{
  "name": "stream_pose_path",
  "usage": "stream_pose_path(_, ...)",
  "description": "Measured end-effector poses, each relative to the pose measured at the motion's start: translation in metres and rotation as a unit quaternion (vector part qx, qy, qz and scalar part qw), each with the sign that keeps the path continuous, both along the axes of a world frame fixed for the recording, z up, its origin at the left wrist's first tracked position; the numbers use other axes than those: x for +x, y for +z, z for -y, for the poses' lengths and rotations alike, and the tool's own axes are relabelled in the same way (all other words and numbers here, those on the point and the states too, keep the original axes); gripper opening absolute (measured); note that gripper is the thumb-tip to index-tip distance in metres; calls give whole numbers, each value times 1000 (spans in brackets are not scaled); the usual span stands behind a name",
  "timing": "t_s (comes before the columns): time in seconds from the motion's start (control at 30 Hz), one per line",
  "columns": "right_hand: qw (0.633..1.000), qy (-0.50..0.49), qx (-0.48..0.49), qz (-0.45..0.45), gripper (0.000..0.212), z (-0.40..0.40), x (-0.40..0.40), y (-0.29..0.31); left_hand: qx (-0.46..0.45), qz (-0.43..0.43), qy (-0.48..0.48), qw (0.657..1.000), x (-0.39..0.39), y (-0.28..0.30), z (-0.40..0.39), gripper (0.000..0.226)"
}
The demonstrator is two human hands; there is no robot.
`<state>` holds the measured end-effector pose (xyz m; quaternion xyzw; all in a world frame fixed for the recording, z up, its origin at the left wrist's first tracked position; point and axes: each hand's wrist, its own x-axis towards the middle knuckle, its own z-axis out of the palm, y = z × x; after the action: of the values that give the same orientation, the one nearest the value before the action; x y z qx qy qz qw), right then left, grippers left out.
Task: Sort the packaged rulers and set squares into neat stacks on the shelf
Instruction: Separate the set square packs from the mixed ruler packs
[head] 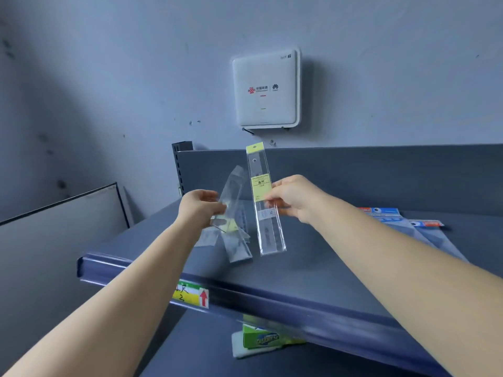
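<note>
My right hand (294, 198) pinches a packaged ruler (265, 202) in a clear sleeve with a yellow label, held nearly upright above the grey shelf (313, 268). A second clear packaged ruler (230, 197) is gripped by my left hand (200, 206), tilted, its yellow end pointing down. Under both hands a few more clear packaged rulers (236, 243) lie loosely overlapped on the shelf. Set square packages with blue and orange headers (402, 219) lie flat at the shelf's right.
A white router box (265, 88) hangs on the wall above the shelf's back panel (381, 170). The shelf's front rail carries a yellow price tag (192, 295). A green box (261, 337) sits on the lower shelf. A white board (62, 227) leans at left.
</note>
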<state>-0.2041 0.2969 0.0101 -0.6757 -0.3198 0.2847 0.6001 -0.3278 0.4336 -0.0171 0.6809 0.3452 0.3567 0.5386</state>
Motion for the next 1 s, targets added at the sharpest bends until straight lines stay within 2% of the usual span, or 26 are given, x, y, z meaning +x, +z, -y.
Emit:
stream_pose_path(0.07, 1000, -5, 5, 1, 12, -18, -8, 0, 74, -81, 15, 994, -6, -7, -18, 34)
stream_pose_path(0.17, 1000, -22, 6, -6, 28, -39, -13, -2, 149, -149, 43, 977, -11, -15, -37, 31)
stream_pose_path(0.2, 999, -26, -17, 13, 32, -43, -14, -3, 158, -152, 46, 975, -12, -16, -41, 28)
stream_pose_path(0.27, 988, -36, -101, 107, 38, -47, -13, -6, 178, -159, 46, 970, -10, -16, -45, 25)
stream_pose_path(0.37, 941, -60, -165, 291, 42, -42, -5, -8, 241, -202, 36, 949, -3, -13, -43, 23)
stream_pose_path(0.5, 877, -67, -213, 426, 31, -18, 13, -4, 335, -284, 34, 898, 20, -3, -18, 31)
stream_pose_path(0.6, 829, -71, -257, 492, 33, 12, 28, 1, 401, -322, 20, 857, 45, 6, 13, 36)
stream_pose_path(0.73, 744, -103, -293, 592, 33, 66, 51, 6, 486, -343, 4, 804, 82, 13, 69, 36)
stream_pose_path(0.83, 689, -118, -329, 635, 35, 111, 69, 8, 526, -340, -21, 779, 112, 16, 114, 36)
stream_pose_path(1.0, 649, -144, -364, 652, 32, 189, 100, 8, 564, -316, -74, 760, 159, 20, 191, 35)
